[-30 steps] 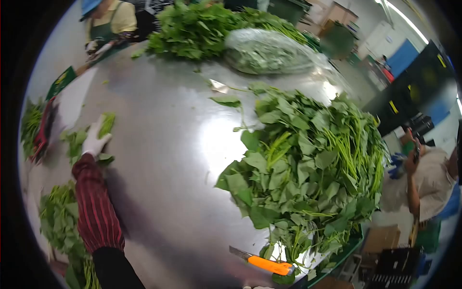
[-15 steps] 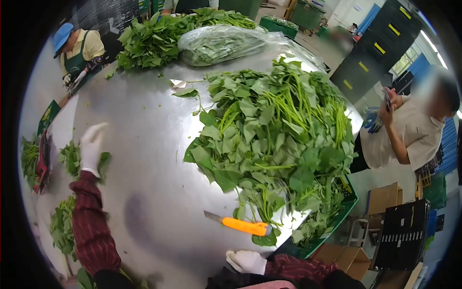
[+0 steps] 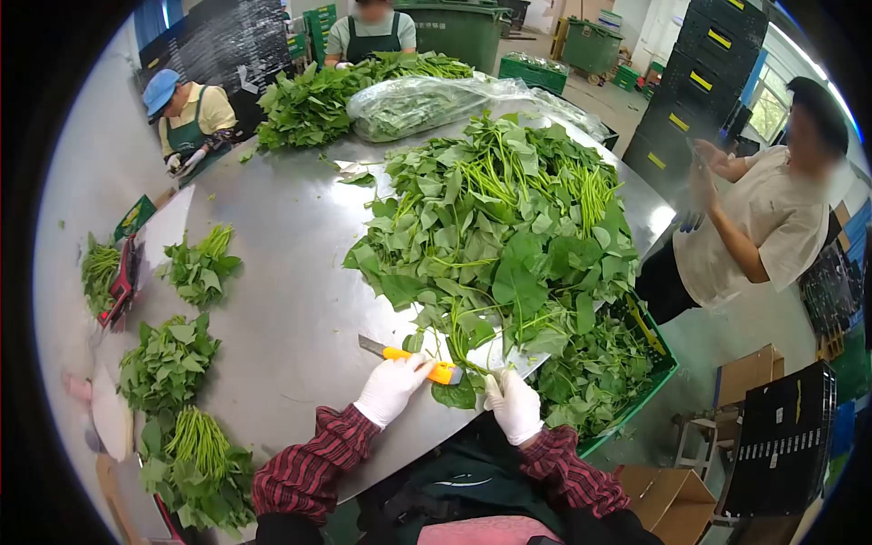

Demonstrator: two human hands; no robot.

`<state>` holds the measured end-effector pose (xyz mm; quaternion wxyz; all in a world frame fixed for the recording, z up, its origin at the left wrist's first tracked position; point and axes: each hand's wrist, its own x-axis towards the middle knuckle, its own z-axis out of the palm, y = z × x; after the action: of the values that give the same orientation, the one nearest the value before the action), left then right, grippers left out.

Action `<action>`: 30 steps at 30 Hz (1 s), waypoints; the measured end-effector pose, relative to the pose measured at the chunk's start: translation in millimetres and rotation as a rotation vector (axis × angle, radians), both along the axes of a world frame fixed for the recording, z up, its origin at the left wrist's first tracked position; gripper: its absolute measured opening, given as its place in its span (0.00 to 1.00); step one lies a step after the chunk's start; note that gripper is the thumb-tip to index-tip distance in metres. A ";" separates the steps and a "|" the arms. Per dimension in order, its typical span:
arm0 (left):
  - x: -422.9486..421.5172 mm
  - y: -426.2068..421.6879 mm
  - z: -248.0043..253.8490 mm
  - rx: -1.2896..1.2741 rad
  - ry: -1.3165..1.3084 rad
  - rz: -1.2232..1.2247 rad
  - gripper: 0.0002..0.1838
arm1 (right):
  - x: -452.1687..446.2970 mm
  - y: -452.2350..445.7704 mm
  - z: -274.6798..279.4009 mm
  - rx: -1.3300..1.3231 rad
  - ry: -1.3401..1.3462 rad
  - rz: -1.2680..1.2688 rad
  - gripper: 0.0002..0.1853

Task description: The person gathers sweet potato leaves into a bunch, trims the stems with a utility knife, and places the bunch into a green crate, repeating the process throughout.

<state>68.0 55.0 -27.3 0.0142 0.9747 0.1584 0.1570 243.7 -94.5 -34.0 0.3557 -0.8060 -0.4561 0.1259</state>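
Note:
My left hand, in a white glove, lies over the orange handle of a knife with its fingers curled together. Whether it grips the knife or only rests across it I cannot make out. The blade points away to the left on the metal table. My right hand, also gloved, is closed at the near edge of the leaf heap, pinching a leafy stem. Beyond both hands spreads a large heap of leafy greens, with stems showing on top.
Bunches of greens line the left side of the metal table, near a red scale. A green crate of leaves stands at right. Bagged greens lie at the back. A person stands at right; two others work behind.
My left hand has come from the bunches at far left to the knife. My right hand has moved up to the leaf heap and closed on a stem. The view has shifted.

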 end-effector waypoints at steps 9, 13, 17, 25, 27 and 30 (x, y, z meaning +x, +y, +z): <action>-13.8 -4.6 1.7 0.071 -0.137 0.165 0.17 | -1.0 33.8 -21.2 -0.099 -0.255 0.157 0.21; -78.1 7.8 12.6 0.124 -0.249 0.412 0.17 | 6.9 33.2 -30.0 -0.052 -0.328 0.241 0.15; -153.0 18.2 -12.0 0.039 -0.093 0.684 0.16 | 18.1 14.8 -31.7 0.001 -0.272 0.178 0.11; 18.1 -57.8 19.4 -0.849 -0.517 0.387 0.06 | 22.9 -11.6 -7.0 0.221 -0.332 0.172 0.08; 68.8 -73.2 25.0 -1.483 -0.597 0.432 0.08 | 24.3 -19.9 -1.7 0.261 -0.409 0.242 0.07; 102.0 -82.8 19.5 -1.677 -0.706 0.402 0.09 | 37.0 -39.2 2.6 0.124 -0.500 0.147 0.05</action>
<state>169.9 -27.8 -7.8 0.7336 0.4959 0.3724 0.2780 280.6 -133.7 -31.4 0.2708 -0.7533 -0.5940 -0.0796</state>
